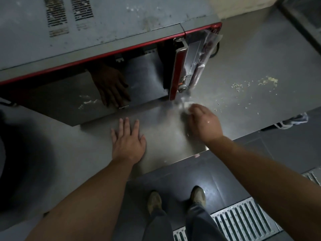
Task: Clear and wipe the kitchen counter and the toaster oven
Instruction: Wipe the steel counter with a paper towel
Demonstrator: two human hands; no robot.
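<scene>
A grey toaster oven (pixel 107 20) with red trim stands at the back of the steel counter (pixel 163 136). Its shiny front (pixel 145 73) mirrors my left hand. My left hand (pixel 127 141) lies flat on the counter with its fingers spread, just in front of the oven. My right hand (pixel 203 122) grips a small white wad of cloth or paper (pixel 186 106) and holds it on the counter at the foot of the oven's control panel (pixel 189 66), which is wrapped in clear plastic. That spot is blurred by motion.
Pale crumbs (pixel 253 84) are scattered over the counter to the right of the oven. A rag (pixel 295 119) hangs over the counter's front edge at right. A large dark round shape (pixel 20 153) fills the left side. Below lie the floor and a drain grate (pixel 243 221).
</scene>
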